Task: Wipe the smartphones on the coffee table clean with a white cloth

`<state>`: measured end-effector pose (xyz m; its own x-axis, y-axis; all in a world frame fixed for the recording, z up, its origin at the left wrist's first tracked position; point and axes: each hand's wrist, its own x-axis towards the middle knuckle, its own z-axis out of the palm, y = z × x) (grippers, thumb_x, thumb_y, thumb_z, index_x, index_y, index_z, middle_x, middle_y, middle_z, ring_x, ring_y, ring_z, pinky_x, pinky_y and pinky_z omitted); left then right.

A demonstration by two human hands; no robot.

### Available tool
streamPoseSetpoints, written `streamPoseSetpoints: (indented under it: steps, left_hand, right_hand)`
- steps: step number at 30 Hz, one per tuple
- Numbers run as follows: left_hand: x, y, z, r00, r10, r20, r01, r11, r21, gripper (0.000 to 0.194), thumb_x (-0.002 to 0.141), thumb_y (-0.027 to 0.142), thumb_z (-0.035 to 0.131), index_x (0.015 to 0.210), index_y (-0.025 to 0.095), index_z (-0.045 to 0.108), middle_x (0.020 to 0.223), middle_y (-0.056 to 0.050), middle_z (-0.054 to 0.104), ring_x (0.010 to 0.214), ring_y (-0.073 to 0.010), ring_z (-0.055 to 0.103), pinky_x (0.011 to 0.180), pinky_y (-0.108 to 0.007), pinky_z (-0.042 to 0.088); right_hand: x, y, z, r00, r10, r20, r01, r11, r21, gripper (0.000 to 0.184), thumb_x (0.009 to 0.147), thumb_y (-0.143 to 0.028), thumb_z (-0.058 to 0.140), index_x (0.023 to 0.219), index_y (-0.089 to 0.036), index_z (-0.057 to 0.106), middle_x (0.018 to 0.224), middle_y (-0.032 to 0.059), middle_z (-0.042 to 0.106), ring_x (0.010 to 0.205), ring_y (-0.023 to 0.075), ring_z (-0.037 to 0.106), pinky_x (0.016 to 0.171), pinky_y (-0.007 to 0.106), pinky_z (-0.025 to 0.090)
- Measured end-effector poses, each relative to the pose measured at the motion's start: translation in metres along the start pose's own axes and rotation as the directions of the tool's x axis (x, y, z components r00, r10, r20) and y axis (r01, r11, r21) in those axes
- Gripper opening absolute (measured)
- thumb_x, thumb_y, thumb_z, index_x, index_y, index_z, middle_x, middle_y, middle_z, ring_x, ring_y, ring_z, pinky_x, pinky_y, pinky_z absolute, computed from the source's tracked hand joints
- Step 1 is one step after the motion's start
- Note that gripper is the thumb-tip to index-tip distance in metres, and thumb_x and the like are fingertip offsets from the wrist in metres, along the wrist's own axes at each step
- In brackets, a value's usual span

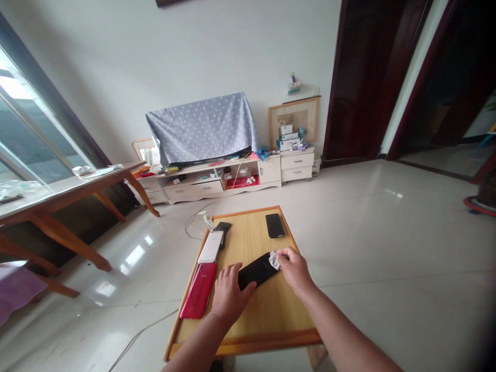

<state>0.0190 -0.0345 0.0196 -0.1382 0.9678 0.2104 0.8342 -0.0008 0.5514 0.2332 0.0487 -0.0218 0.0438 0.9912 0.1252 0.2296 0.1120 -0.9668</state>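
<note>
A black smartphone (259, 272) lies slanted on a small wooden table (267, 310), its plain back facing up. My left hand (230, 294) grips its near left end, thumb on one long edge and fingers on the other. Between the thumb and fingers of my right hand (294, 269) is a crumpled pale grey cloth (274, 260), pressed on the phone's far right end. To the left lie a red phone (198, 292) and a whitish phone (211, 247), which partly covers a black phone (223, 227). Another dark phone (275, 226) rests near the far right corner.
A clear pump bottle (208, 221) stands at the table's far left corner. Cables (141, 330) run over the glossy tiled floor. Along the wall is a white TV cabinet (269, 170) with a cloth-covered screen (205, 129). A wooden table (65, 222) stands at left.
</note>
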Motion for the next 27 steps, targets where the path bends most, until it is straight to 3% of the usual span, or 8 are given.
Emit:
streamPoseSetpoints:
  steps: [3,7,11,14,17,20,25,27]
  left_hand:
    - [-0.010,-0.007,0.002,0.997,-0.019,0.072,0.004,0.978,0.207,0.064,0.075,0.043,0.067,0.134,0.024,0.052,0.132,-0.009,0.059,0.124,-0.0294,0.049,0.105,-0.042,0.036]
    - [-0.014,-0.014,0.002,0.994,-0.006,0.113,-0.024,0.965,0.263,0.063,0.076,0.039,0.063,0.136,0.024,0.050,0.135,-0.009,0.057,0.126,-0.0267,0.049,0.105,-0.039,0.035]
    - [-0.014,-0.020,0.001,0.996,0.004,0.094,-0.030,0.958,0.284,0.064,0.078,0.044,0.063,0.137,0.025,0.049,0.137,-0.008,0.056,0.128,-0.0280,0.047,0.106,-0.040,0.035]
    - [-0.016,-0.021,0.002,0.995,0.037,0.095,-0.063,0.956,0.286,0.058,0.082,0.045,0.060,0.135,0.025,0.052,0.138,-0.008,0.056,0.128,-0.0273,0.047,0.107,-0.041,0.034]
    - [-0.019,-0.019,0.004,0.995,0.060,0.077,-0.080,0.953,0.294,0.054,0.083,0.045,0.059,0.133,0.024,0.055,0.137,-0.008,0.057,0.128,-0.0274,0.047,0.108,-0.043,0.033]
    - [-0.019,-0.019,0.004,0.996,0.059,0.072,-0.078,0.952,0.297,0.053,0.082,0.045,0.061,0.131,0.024,0.057,0.135,-0.008,0.058,0.127,-0.0280,0.048,0.109,-0.044,0.032]
    - [-0.018,-0.023,0.003,0.995,0.070,0.073,-0.088,0.955,0.285,0.051,0.085,0.048,0.059,0.130,0.024,0.059,0.141,-0.009,0.055,0.133,-0.0288,0.044,0.111,-0.045,0.030]
    - [-0.017,-0.024,0.002,0.994,0.078,0.077,-0.096,0.958,0.271,0.049,0.086,0.048,0.058,0.129,0.024,0.059,0.140,-0.009,0.056,0.132,-0.0284,0.045,0.110,-0.045,0.031]
  right_hand:
    - [-0.003,0.000,0.005,0.998,-0.031,0.054,0.036,0.994,-0.099,0.018,0.083,-0.033,0.056,0.085,-0.022,0.069,0.082,0.0017,0.071,0.072,0.0175,0.064,0.064,0.026,0.046]
    - [-0.006,0.000,0.008,0.994,-0.083,0.065,0.098,0.958,-0.270,0.010,0.080,-0.023,0.058,0.076,-0.022,0.067,0.092,0.0039,0.067,0.085,0.0182,0.061,0.074,0.027,0.043]
    - [-0.005,-0.003,0.006,0.983,-0.171,0.067,0.179,0.803,-0.568,0.014,0.086,-0.019,0.055,0.090,-0.022,0.068,0.102,0.0059,0.064,0.091,0.0184,0.058,0.076,0.027,0.041]
    - [-0.006,-0.011,0.005,0.964,-0.222,0.146,0.262,0.709,-0.654,0.020,0.090,-0.016,0.052,0.094,-0.023,0.069,0.104,0.0066,0.066,0.097,0.0200,0.057,0.082,0.028,0.041]
    - [-0.016,-0.021,0.010,0.942,-0.219,0.253,0.335,0.644,-0.688,0.027,0.093,-0.015,0.047,0.099,-0.024,0.072,0.108,0.0075,0.069,0.103,0.0222,0.059,0.089,0.032,0.042]
    - [-0.038,-0.028,0.022,0.912,-0.234,0.337,0.407,0.622,-0.669,0.035,0.099,-0.024,0.041,0.122,-0.023,0.067,0.132,0.0096,0.064,0.124,0.0260,0.054,0.102,0.039,0.038]
    - [-0.065,-0.033,0.039,0.802,-0.273,0.531,0.571,0.613,-0.546,0.049,0.104,-0.039,0.033,0.144,-0.018,0.053,0.151,0.0130,0.048,0.141,0.0281,0.041,0.121,0.051,0.015]
    - [-0.059,-0.032,0.035,0.800,-0.262,0.540,0.571,0.608,-0.551,0.049,0.104,-0.039,0.033,0.145,-0.018,0.051,0.151,0.0130,0.048,0.142,0.0287,0.041,0.122,0.055,0.008]
